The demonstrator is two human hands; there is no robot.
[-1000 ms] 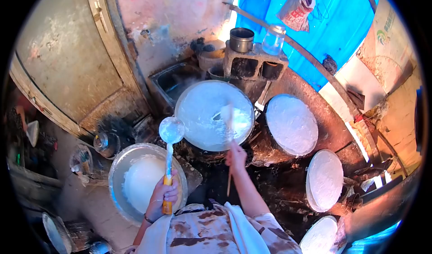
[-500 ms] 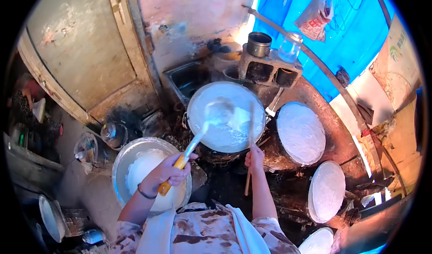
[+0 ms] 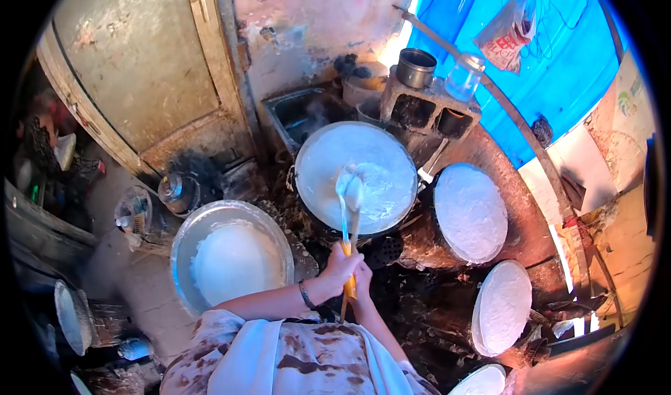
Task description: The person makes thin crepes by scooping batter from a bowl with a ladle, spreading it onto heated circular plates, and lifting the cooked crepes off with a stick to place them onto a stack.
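My left hand (image 3: 340, 270) is closed around the yellow handle of a metal ladle (image 3: 343, 206), whose bowl is over the white contents of the large round pan (image 3: 314, 147). Right beside it, my right hand (image 3: 361, 281) is wrapped round a wooden stick (image 3: 355, 224) with a pale, blurred upper end, also over the pan. The two hands are close together, and the tools overlap in view. To the left stands a metal basin (image 3: 183, 255) holding a white mass.
Round white-topped vessels (image 3: 470, 213) curve along the right. Behind the pan are a dark sink (image 3: 290, 115) and a block (image 3: 426, 98) bearing a metal pot (image 3: 416, 68) and a glass jar (image 3: 464, 77). A lidded kettle (image 3: 179, 191) sits at the left.
The ladle has moved from above the basin's edge rightwards over the pan. My left hand has come across beside my right hand, which has shifted slightly left with the stick. The view has shifted.
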